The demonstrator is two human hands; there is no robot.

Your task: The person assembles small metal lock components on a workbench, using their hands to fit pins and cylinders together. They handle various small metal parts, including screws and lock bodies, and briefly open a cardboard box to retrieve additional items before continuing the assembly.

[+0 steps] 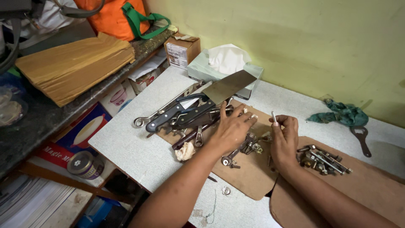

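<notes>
Metal, thin and pale: a short silver pin or bolt shank (273, 116) stands nearly upright, pinched at its lower end between the thumb and forefinger of the right hand (285, 141). Its long axis runs up and away from the fingers (282, 122), tipped slightly toward the yellow-green wall (320, 46), so the free end points off from the palm and the held end sits just above the knuckles. The right hand's other fingers curl loosely under it.

The left hand (231, 131) is near on that side, palm down, fingers spread and resting on the dark pile of old hand tools (185, 116), its fingertips touching the metal there; I cannot tell whether they close on any one piece. Of the two hands, only the right one has the pin.

Below both hands lies a brown cardboard sheet (247, 175) on the speckled grey tabletop (126, 145). Between the wrists sits a small cluster of nuts and bolts (244, 148); just right of the right wrist, a second heap of longer steel bolts (324, 160). A broad flat steel blade (230, 86) leans over the tools in front of a pale green tissue box (198, 69). A crumpled green rag (342, 113) and a rusty flat spanner (363, 139) lie well apart toward the wall.
</notes>
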